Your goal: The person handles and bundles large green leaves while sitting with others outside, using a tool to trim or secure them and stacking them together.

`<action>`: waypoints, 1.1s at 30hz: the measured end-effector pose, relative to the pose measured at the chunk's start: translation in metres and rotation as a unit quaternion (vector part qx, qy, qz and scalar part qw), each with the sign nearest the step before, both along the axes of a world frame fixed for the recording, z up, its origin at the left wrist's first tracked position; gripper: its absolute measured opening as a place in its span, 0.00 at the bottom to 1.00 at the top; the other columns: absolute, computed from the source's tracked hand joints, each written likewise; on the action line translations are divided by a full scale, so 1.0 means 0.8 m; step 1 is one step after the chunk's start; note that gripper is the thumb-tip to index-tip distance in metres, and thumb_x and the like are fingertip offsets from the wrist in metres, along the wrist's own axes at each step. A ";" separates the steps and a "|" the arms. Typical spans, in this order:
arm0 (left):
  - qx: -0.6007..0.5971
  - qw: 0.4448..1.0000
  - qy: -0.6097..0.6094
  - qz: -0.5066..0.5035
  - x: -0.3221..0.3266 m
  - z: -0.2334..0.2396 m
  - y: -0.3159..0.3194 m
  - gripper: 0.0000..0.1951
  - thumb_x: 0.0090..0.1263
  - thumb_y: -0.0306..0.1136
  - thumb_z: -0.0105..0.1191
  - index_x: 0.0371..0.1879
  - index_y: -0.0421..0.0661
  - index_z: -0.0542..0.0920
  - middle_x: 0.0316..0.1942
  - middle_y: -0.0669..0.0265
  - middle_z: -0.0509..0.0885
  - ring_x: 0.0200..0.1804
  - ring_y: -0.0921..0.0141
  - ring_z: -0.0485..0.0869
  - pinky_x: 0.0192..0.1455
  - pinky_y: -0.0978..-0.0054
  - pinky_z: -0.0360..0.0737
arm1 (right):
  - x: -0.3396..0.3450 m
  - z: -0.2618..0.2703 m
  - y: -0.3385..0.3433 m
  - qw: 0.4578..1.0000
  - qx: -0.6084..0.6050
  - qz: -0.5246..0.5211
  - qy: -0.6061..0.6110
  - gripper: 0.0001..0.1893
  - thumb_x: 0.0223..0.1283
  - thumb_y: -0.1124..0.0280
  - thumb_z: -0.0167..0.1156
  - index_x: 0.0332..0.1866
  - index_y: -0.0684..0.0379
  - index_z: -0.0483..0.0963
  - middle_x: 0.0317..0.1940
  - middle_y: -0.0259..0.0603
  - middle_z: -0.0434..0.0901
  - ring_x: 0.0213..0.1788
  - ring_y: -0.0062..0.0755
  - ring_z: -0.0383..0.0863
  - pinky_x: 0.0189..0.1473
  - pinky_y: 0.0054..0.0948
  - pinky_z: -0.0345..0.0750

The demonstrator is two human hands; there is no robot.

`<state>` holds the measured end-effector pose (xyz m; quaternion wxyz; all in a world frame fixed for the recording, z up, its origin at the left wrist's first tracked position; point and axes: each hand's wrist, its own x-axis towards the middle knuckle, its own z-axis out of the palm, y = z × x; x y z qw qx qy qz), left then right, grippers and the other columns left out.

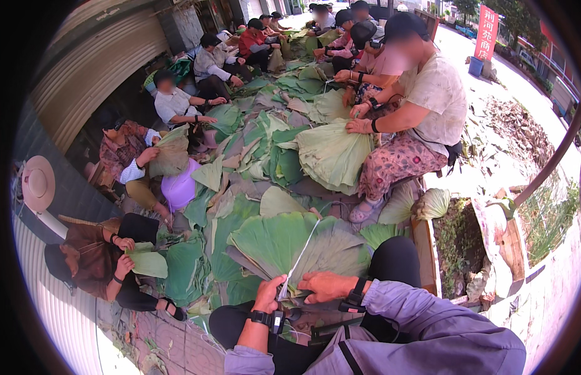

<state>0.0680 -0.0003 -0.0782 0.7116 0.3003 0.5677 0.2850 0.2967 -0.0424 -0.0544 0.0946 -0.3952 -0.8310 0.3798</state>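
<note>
A bundle of large lotus leaves (271, 241), green on one side and grey-brown on the other, lies fanned out before my knees. A white string (303, 246) runs over the bundle, and its frayed lower end hangs below my fingers. My left hand (268, 295) pinches this string at the bundle's near edge. Against the near right edge of the leaves rests my right hand (329, 286), fingers slightly bent and apart, with no string visible in it. Both wrists wear black straps with small devices. Whatever lies under the bundle is hidden.
Piled lotus leaves (253, 140) stretch between two rows of seated people. At the right a person (431, 93) holds a large leaf bundle (337, 152). A lilac plastic item (180, 185) stands left of the pile. A wooden-edged planter (457, 248) is at my right.
</note>
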 end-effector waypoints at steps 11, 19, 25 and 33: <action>-0.014 1.000 0.001 0.010 0.008 0.012 -0.004 0.12 0.67 0.36 0.64 0.36 0.38 0.87 0.28 0.64 0.86 0.27 0.69 0.83 0.29 0.67 0.80 | 0.002 0.004 -0.002 1.000 -0.016 -0.011 -0.001 0.28 0.61 0.58 0.65 0.64 0.62 0.72 0.55 0.55 0.76 0.60 0.59 0.76 0.61 0.49 0.74; 0.001 1.000 -0.017 0.003 0.001 -0.008 0.000 0.13 0.66 0.36 0.64 0.38 0.36 0.86 0.31 0.61 0.87 0.30 0.66 0.85 0.32 0.64 0.83 | 0.004 0.009 -0.002 1.000 -0.023 -0.010 -0.008 0.28 0.62 0.58 0.64 0.64 0.61 0.73 0.56 0.55 0.75 0.61 0.59 0.75 0.62 0.49 0.74; 0.000 1.000 -0.015 0.016 0.003 0.004 -0.005 0.15 0.65 0.39 0.68 0.39 0.37 0.86 0.32 0.62 0.87 0.30 0.67 0.86 0.34 0.65 0.84 | -0.001 0.012 -0.003 1.000 -0.026 -0.006 0.010 0.28 0.62 0.59 0.65 0.64 0.62 0.73 0.54 0.55 0.75 0.61 0.58 0.75 0.62 0.48 0.73; 0.013 1.000 -0.018 -0.001 0.006 0.015 -0.005 0.20 0.62 0.35 0.70 0.48 0.35 0.83 0.40 0.60 0.87 0.36 0.68 0.87 0.36 0.68 0.84 | 0.001 0.019 -0.002 1.000 -0.024 -0.012 -0.008 0.28 0.62 0.59 0.65 0.65 0.62 0.72 0.53 0.54 0.75 0.60 0.58 0.75 0.62 0.48 0.73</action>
